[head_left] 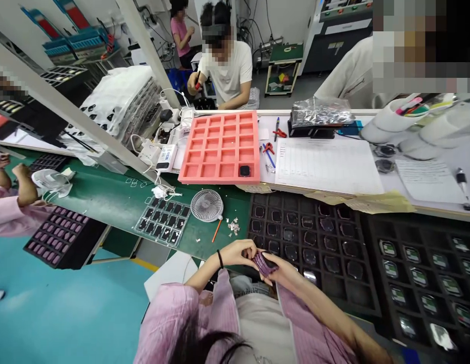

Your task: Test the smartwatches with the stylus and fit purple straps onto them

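My left hand (240, 253), with a black band on its wrist, and my right hand (280, 269) hold a small purple ribbed object (264, 264) between them, close above the edge of the bench. Its exact kind is hard to tell, and my fingers hide part of it. Just beyond my right hand lies a black compartment tray (306, 237) holding clear, rounded pieces. A second black tray (420, 278) with small green-and-silver items sits further right.
A pink foam tray (219, 146) lies on the far bench. A small white fan (206, 205), a clear tray of black pieces (162, 220) and an orange pen (216, 230) sit on the green mat. Co-workers sit across and to the left.
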Demonstrator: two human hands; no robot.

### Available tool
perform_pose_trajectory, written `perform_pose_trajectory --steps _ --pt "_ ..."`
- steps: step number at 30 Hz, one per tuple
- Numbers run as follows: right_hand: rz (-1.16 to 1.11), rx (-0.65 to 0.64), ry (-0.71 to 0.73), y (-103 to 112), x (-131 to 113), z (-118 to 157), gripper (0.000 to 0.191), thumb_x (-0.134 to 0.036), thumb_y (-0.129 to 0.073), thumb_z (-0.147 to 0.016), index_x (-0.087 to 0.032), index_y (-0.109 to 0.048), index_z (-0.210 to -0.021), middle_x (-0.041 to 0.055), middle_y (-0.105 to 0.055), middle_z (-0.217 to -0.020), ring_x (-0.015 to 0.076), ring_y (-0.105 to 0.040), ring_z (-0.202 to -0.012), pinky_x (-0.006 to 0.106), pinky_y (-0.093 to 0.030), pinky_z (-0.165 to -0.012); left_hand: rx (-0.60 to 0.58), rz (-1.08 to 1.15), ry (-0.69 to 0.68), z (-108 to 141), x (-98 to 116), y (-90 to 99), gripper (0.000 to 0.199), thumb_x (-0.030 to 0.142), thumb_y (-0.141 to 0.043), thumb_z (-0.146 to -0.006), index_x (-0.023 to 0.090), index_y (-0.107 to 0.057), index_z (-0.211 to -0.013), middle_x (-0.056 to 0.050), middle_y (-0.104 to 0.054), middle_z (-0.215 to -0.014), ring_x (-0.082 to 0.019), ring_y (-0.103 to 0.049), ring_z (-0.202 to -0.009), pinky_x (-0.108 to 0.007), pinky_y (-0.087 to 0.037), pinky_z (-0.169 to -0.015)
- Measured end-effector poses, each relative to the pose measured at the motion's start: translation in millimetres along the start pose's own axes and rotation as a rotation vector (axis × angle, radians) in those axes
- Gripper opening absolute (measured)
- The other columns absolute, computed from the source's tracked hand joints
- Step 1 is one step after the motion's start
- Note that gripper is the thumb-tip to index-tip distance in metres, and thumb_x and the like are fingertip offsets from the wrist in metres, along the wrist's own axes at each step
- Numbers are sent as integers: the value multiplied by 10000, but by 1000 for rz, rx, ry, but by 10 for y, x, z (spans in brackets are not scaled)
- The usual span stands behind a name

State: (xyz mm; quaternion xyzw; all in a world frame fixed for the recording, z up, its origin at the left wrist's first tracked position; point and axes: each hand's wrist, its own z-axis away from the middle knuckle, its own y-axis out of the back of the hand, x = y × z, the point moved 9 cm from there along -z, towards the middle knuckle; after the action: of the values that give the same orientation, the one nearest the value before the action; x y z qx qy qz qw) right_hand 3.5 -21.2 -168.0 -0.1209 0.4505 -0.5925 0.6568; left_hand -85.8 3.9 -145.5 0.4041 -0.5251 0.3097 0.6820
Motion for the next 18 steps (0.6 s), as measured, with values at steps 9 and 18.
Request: perform_pose_trajectory --steps 9,18 --pt "-97 234 156 360 -122 -164 459 -343 -605 -808 -180 -551 -1234 88 -707 -826 172 -612 -547 260 -419 -426 146 -683 472 -206 -1358 622 163 134 -518 -879 149 -608 -1014 -100 -590 -1166 -177 -592 -1058 -303 -466 -919" --pt "-135 227 245 452 -421 -181 370 -354 -582 -822 -202 -599 -1158 72 -702 -833 160 -590 -551 281 -420 -470 35 -735 444 -436 -1580 629 107 18 -585 -771 109 -629 -809 -137 -632 -997 -227 -603 -1011 -332 -456 -932"
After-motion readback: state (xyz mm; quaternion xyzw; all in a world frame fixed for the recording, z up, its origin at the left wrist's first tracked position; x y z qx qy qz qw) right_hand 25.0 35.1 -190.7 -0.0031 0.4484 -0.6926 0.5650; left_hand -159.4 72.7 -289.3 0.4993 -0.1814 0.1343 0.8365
